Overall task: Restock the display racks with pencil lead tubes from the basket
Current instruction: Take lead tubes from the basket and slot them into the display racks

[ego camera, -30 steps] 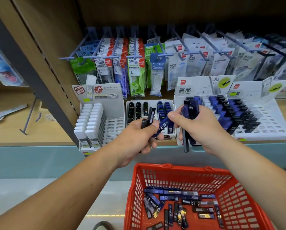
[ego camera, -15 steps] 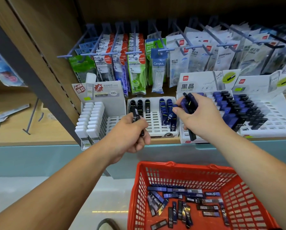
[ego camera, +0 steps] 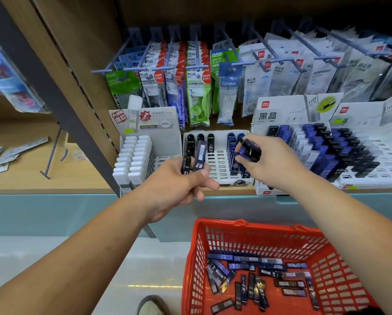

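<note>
Right now two slim pencil lead tubes [ego camera: 200, 155], one black and one dark blue with a clear body, stick up out of my left hand [ego camera: 179, 185]. I pinch them between thumb and curled fingers, just in front of the small white slotted display rack [ego camera: 217, 163] at the middle of the frame. My right hand [ego camera: 272, 162] is clamped round a bundle of dark blue tubes [ego camera: 247, 151], held over the rack's right-hand rows, where blue tubes stand; black ones fill its rear left slots. Loose tubes [ego camera: 258, 280] lie scattered in the bottom of the red plastic basket [ego camera: 197, 246] at the lower right. Left of the middle rack sits a rack of white tubes [ego camera: 131, 160]; right of it, a wider white rack of blue and black tubes [ego camera: 326, 151]. All three stand on a wooden shelf [ego camera: 236, 191]. Packets [ego camera: 197, 87] hang from blue pegs across the top.
</note>
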Demonstrator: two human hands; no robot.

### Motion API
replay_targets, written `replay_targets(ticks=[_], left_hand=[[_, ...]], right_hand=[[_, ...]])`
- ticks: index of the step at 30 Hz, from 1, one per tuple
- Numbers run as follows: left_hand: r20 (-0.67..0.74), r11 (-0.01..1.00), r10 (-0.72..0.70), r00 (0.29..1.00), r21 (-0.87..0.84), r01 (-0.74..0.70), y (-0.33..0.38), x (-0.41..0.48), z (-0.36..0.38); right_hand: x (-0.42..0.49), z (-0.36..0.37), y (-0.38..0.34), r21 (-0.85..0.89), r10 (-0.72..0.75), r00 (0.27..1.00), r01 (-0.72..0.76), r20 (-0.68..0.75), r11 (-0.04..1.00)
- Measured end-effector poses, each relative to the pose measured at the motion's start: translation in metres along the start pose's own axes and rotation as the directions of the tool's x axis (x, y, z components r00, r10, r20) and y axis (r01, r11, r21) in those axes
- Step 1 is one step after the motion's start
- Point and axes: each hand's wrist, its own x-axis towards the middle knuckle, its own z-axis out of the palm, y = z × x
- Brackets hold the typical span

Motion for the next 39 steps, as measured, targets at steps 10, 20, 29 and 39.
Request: replay_targets(ticks=[10,20,29,39], left_hand=[[-0.132,0.998,0.017,0.991,-0.053,-0.024,0.005,-0.004,-0.010],[-0.300,0.966,0.256,0.919,0.116,-0.232,0.002,0.000,-0.014],[-0.353,0.805,0.521,0.777,0.505,-0.311,0.024,0.014,-0.001],[-0.164,0.473,0.509,0.845,0.873,-0.116,0.043,0.075,-0.002]], right_hand=[[0.004,0.001,-0.005,-0.006,0.009,0.995,-0.009,0.099,1.000],[0.004,0.002,-0.016,-0.237,0.003,0.999,0.005,0.032,0.972],[-0.003,-0.004,-0.016,0.393,0.255,0.962,-0.198,-0.099,0.898],[-0.013,-0.021,-0.023,0.810,0.353,0.907,-0.379,0.230,0.447]])
